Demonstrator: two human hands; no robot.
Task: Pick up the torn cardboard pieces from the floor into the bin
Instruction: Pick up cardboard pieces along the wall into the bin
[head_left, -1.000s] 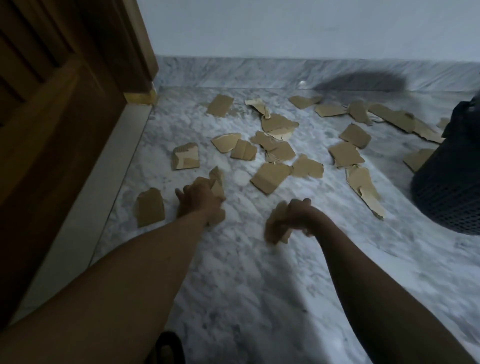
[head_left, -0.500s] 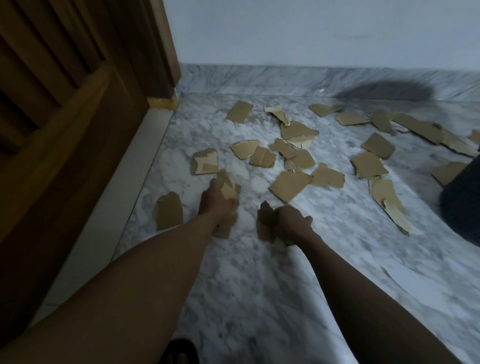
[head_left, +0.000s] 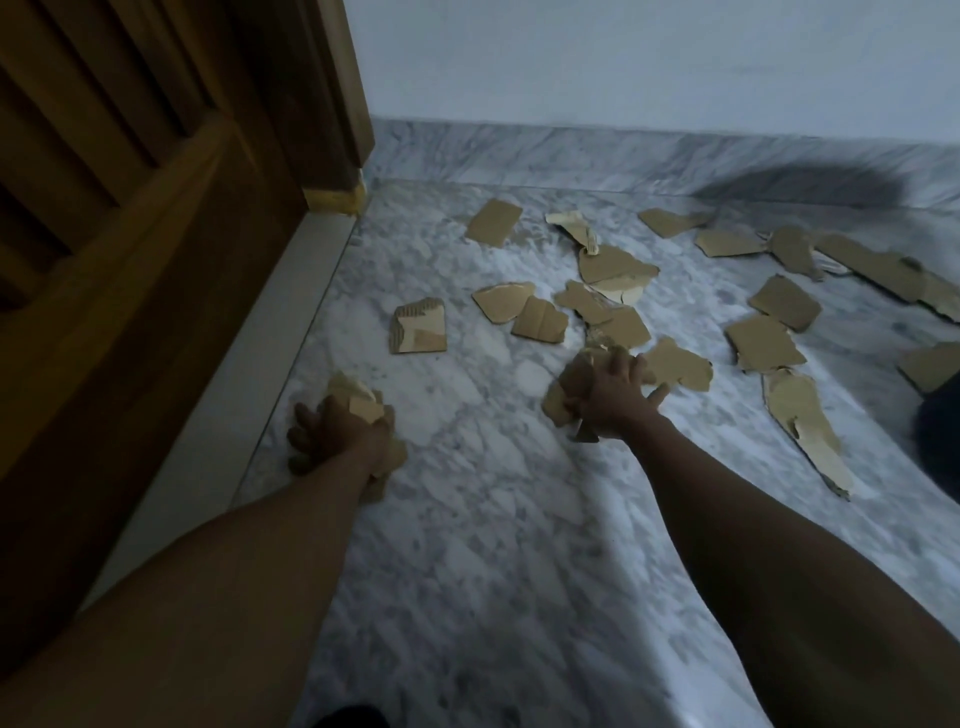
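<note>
Marble floor (head_left: 467, 519), grey-veined, fills the scene, with a wooden door (head_left: 130, 234) along the left and a white wall (head_left: 623, 62) at the far side. A dark bin (head_left: 940, 421) shows only as a sliver at the right edge. Torn cardboard pieces (head_left: 763, 343) lie scattered over the far half of the floor, most of them beyond and to the right of both hands. The left hand (head_left: 337, 431) presses down near the door sill, closed round a wad of cardboard scraps (head_left: 363, 402). The right hand (head_left: 615, 395), farther out, grips a bunch of cardboard (head_left: 563, 389), its fingers touching a torn piece (head_left: 680, 364) just right of it.
</note>
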